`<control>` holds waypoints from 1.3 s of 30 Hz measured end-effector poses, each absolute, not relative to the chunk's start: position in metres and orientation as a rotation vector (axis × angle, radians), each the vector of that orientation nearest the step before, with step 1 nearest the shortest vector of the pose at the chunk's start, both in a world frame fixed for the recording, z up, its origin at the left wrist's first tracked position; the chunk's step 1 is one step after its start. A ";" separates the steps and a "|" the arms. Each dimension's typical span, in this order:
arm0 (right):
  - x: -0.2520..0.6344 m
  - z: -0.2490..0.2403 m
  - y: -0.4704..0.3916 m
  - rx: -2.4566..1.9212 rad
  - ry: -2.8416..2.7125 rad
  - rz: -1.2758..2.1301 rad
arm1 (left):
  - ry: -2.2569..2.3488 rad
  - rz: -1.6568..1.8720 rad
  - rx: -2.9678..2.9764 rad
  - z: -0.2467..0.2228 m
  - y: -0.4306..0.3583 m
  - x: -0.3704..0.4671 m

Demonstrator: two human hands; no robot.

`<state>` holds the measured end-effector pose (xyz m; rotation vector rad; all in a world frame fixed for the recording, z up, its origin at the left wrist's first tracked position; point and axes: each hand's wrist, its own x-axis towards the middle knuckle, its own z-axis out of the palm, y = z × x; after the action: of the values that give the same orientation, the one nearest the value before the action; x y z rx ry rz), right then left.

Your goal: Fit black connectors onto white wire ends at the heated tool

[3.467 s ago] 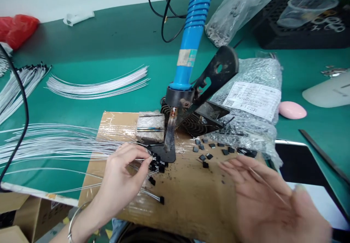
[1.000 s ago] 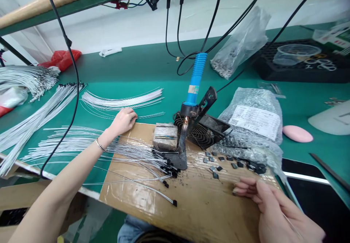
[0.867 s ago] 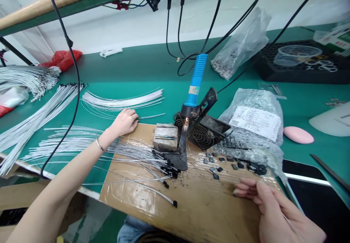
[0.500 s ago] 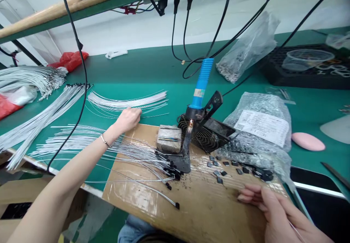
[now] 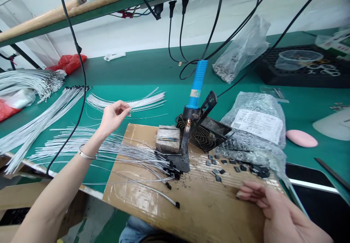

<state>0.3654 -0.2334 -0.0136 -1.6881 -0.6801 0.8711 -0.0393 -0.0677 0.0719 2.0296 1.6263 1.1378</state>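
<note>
My left hand point(image 5: 116, 116) hovers at the near side of a loose bundle of thin white wires point(image 5: 147, 102), thumb and fingertips pinched together; what sits between them is too small to make out. At the lower right, my right hand point(image 5: 279, 206) is loosely curled above the cardboard, with a thin white wire point(image 5: 298, 232) running across its palm. Small black square pieces point(image 5: 218, 178) lie beyond its fingertips. Between the hands stands a soldering iron with a blue handle point(image 5: 198, 84), tip down, beside a grey block point(image 5: 168, 139). White wires with black ends point(image 5: 136, 151) lie left of it.
A cardboard sheet point(image 5: 191, 210) covers the near bench. Behind the iron is a black fan point(image 5: 203, 135); right of it lie a bubble-wrap package point(image 5: 254, 126), a pink oval object point(image 5: 302, 138) and a black tray point(image 5: 290, 78). A black cable point(image 5: 82, 71) hangs at left.
My left hand has lifted off the white wire bundle and moved left, its fingers now pinched. My right hand has barely moved. The view has shifted slightly.
</note>
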 end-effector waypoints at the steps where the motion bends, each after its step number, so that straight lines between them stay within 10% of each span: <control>1: 0.366 -0.017 -0.235 -1.631 -0.637 0.851 | 1.624 1.149 2.033 0.079 -0.079 -0.039; 13: 0.302 0.013 -0.259 -1.343 -1.260 0.903 | 1.246 0.523 1.972 0.111 -0.182 -0.030; 39: 0.282 0.018 -0.254 -1.065 -1.726 0.889 | 1.237 0.358 1.967 0.071 -0.235 0.056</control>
<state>0.2824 -0.2538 0.0181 -1.0654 -1.7257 0.8885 0.0557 -0.2346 0.0706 1.9666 1.2368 0.3584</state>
